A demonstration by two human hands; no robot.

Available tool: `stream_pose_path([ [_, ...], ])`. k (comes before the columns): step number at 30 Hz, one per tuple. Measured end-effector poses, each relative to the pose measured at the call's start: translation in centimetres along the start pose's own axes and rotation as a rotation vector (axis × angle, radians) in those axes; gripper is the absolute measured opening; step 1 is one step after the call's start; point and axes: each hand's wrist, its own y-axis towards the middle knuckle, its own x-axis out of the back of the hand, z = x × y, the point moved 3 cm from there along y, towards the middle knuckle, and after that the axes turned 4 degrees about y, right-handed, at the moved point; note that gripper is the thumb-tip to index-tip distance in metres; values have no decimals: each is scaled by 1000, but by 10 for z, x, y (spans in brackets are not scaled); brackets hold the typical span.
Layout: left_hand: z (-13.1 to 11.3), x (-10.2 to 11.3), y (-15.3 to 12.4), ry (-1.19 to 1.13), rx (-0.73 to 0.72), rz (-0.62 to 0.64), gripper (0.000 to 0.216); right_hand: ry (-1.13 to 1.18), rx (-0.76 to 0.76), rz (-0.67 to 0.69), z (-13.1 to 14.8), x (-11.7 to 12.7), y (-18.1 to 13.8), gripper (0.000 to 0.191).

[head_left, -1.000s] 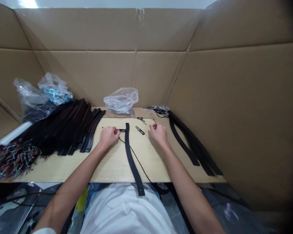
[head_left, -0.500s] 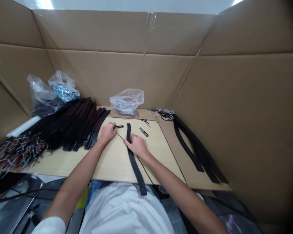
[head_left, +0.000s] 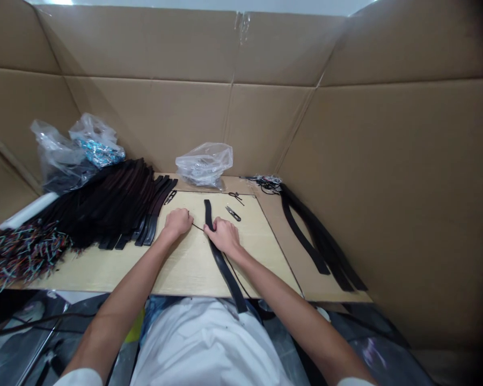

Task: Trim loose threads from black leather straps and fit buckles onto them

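A long black strap (head_left: 227, 272) runs down the middle of the board, its lower end hanging over the front edge against the white shirt. My right hand (head_left: 224, 235) is closed on its upper part, thumb at the strap's left side. From there a thin black cord (head_left: 197, 227) stretches left to my left hand (head_left: 178, 221), which is closed around its end. The cord shows again below my right hand, beside the strap. Small thread snips (head_left: 233, 213) lie just beyond my right hand. A small dark looped item (head_left: 170, 197) lies behind my left hand.
A heap of black straps (head_left: 112, 206) with colourful thread ends (head_left: 28, 254) fills the left side. Several black straps (head_left: 312, 236) lie at right. Clear plastic bags (head_left: 205, 165) stand at the back. A dark cord loop (head_left: 236, 198) lies near them. Cardboard walls (head_left: 145, 115) enclose the table.
The dark looped item that was at my left fingers is gone from there; a similar one now lies behind that hand, near the heap. The view has shifted slightly.
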Motion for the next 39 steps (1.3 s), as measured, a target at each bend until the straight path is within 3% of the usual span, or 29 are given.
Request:
stream_pose_path([
  [5,1,3,0,-11,-23,2,39,207,-73,-55,-10,1,7,36],
  [9,0,2,-2,-28,-66,8,40,611,-110,-99,-20,-1,16,44],
  [14,3,-1,-2,-56,-57,0,38,1411,-316,141,-21,-4,18,46],
  [17,3,2,1,-236,-90,-107,29,1650,-309,255,-15,5,17,41],
  [19,-2,3,3,-531,-161,-161,18,1719,-283,264,-13,13,17,37],
  [21,-11,2,4,-928,-227,-136,12,1767,-265,243,-13,22,17,33],
  [24,-26,0,3,-1428,-259,-11,25,1798,-223,213,-17,42,17,29],
  [27,-34,-1,0,-1693,-237,86,43,1809,-139,141,-26,70,19,30],
  [30,-35,1,-2,-1826,-224,182,56,1812,-78,66,-35,94,29,28],
  [33,-34,1,-5,-1898,-201,278,45,1842,-68,46,-35,100,47,17],
  [36,-37,-1,-8,-1848,-183,301,40,1899,-96,39,-28,82,66,36],
  [39,-45,-6,-12,-1665,-216,233,50,1839,-194,-131,-23,56,77,52],
])
